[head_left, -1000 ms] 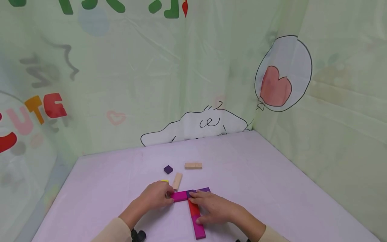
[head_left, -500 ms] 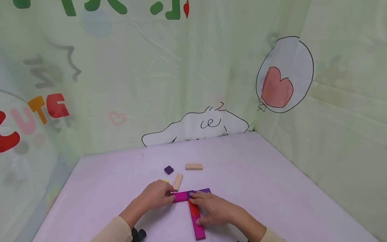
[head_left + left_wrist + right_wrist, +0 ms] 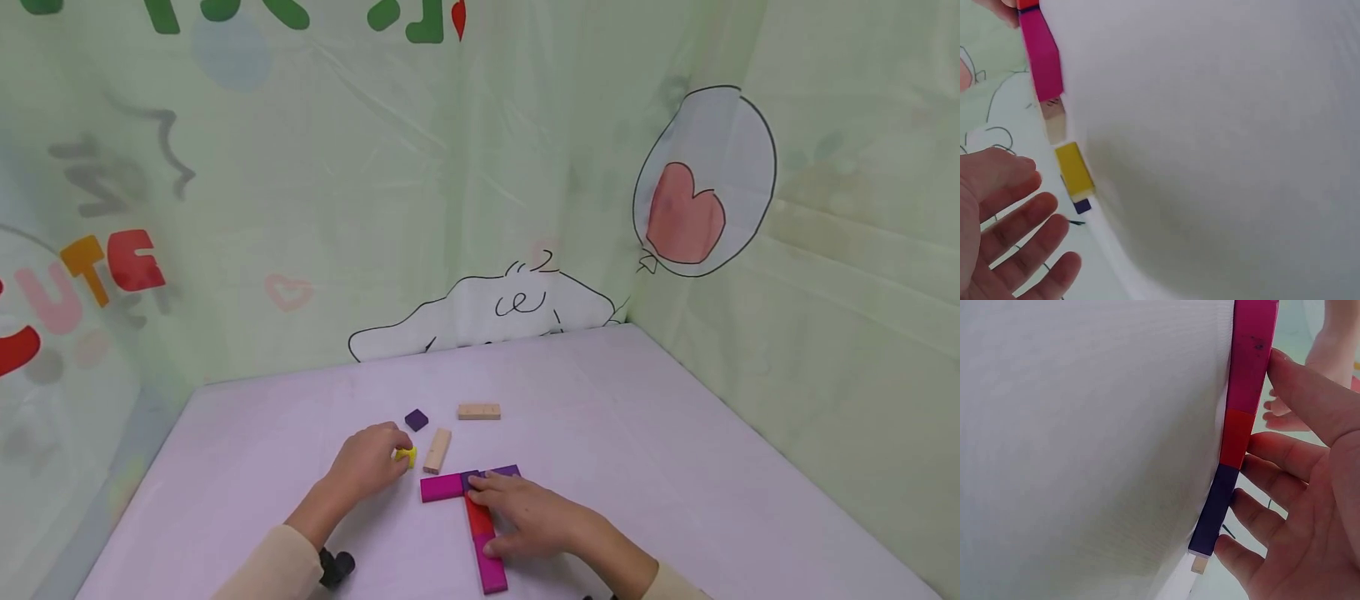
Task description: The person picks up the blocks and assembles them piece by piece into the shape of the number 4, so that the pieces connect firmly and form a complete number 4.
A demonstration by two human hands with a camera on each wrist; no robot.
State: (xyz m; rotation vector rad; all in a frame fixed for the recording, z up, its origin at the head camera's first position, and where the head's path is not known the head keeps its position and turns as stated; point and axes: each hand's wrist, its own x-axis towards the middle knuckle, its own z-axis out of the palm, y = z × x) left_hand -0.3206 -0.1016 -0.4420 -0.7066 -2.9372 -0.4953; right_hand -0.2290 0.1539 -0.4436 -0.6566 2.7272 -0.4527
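Note:
Several wooden blocks form a T on the table: a magenta block (image 3: 441, 488) and a purple block (image 3: 510, 472) in the crossbar, a dark purple one (image 3: 469, 481) between them. Below run a red block (image 3: 480, 518) and another magenta block (image 3: 491, 568). My right hand (image 3: 536, 512) rests along the stem with relaxed fingers, fingertips at the blocks' surface in the right wrist view. My left hand (image 3: 363, 462) is at a yellow block (image 3: 407, 457), partly hidden by its fingers. In the left wrist view, a gap shows between the loosely spread fingers and the yellow block (image 3: 1074, 169).
Beyond the T lie a slanted plain wood block (image 3: 437, 451), plain wood pieces in a row (image 3: 478, 412) and a dark purple cube (image 3: 416, 420). Printed curtains (image 3: 337, 208) stand behind and beside the pale table (image 3: 637, 433).
My left hand has left the end of the crossbar's magenta block and moved up and left to the yellow block. My right hand stays on the T.

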